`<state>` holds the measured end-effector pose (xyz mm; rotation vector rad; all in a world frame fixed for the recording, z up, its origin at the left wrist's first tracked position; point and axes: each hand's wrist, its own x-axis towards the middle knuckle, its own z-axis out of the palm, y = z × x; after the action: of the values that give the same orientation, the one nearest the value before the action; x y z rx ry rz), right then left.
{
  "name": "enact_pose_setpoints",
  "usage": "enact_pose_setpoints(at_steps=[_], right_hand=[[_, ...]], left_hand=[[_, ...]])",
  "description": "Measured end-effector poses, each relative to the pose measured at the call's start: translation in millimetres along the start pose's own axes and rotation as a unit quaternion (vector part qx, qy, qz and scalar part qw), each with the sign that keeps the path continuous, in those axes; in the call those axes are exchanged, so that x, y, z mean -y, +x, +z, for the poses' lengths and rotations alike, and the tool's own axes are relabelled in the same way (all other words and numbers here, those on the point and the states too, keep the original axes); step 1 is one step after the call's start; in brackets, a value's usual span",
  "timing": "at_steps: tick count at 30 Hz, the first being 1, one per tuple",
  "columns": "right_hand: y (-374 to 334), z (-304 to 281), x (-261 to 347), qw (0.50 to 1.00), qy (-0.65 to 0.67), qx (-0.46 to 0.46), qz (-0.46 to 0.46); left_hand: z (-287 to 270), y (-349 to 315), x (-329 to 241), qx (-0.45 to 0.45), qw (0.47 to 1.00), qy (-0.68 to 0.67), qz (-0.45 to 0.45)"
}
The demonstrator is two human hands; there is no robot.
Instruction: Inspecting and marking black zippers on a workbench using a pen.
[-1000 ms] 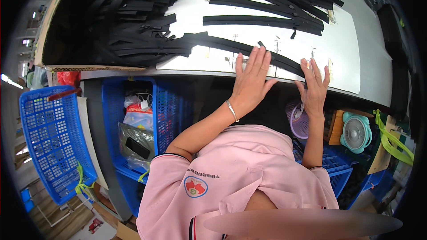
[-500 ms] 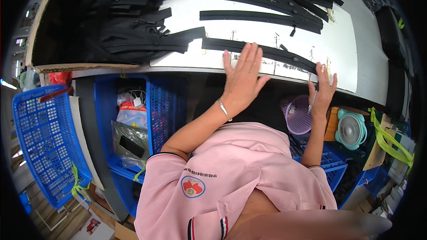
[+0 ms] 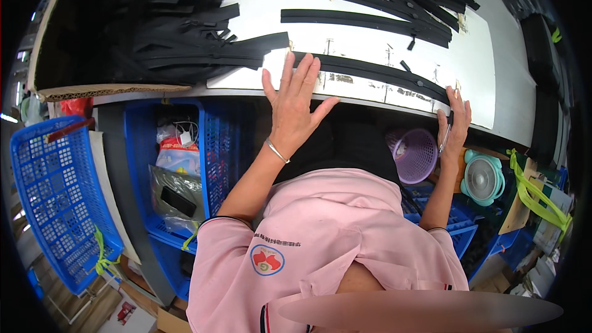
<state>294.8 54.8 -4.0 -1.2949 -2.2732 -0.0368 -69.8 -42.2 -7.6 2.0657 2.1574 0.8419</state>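
At the near edge of the white tabletop (image 3: 370, 40), the left hand (image 3: 291, 102) presses flat, fingers spread, on a long black zipper strip (image 3: 370, 71) while the right hand (image 3: 455, 124) pinches its right end; judged step: smoothing the strip, next needing an even pull.

a white worktop (image 3: 370, 40) carries several long black zipper strips (image 3: 370, 21) lying side by side across its far half, and one more black strip (image 3: 376, 74) runs along the near edge toward the right corner. at the left end sits a shallow cardboard tray (image 3: 105, 91) heaped with loose black strips (image 3: 160, 31), some spilling over onto the white surface. a small black slider (image 3: 411, 44) lies near the middle of the worktop.
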Motion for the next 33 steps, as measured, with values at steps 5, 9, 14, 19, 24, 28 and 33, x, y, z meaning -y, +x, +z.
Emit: enact_pose_setpoints(at_steps=[5, 9, 14, 19, 24, 28, 33], right_hand=[[25.4, 2.0, 52.7, 0.973, 0.177, -0.039, 0.143], [69.3, 13.4, 123.5, 0.887, 0.412, 0.014, 0.207], [109.0, 44.9, 172.8, 0.868, 0.469, 0.030, 0.162], [111.0, 83.7, 173.0, 0.885, 0.431, 0.081, 0.153], [111.9, 82.9, 179.2, 0.898, 0.414, 0.092, 0.115], [111.4, 89.1, 177.5, 0.911, 0.404, 0.053, 0.073], [111.8, 87.0, 177.2, 0.925, 0.365, 0.083, 0.068]], left_hand=[[5.2, 2.1, 3.9, -0.026, 0.999, -0.015, 0.025], [6.9, 0.2, 6.1, -0.030, 0.999, -0.005, 0.028], [5.5, 1.4, 4.5, -0.027, 1.000, -0.004, 0.016], [7.3, 1.1, 3.8, -0.032, 0.999, -0.010, 0.012], [5.3, 0.1, 5.4, -0.030, 0.999, -0.015, 0.013], [6.2, 0.5, 6.0, -0.030, 0.999, -0.019, 0.012], [8.9, 0.0, 6.3, -0.039, 0.999, -0.019, 0.016]])
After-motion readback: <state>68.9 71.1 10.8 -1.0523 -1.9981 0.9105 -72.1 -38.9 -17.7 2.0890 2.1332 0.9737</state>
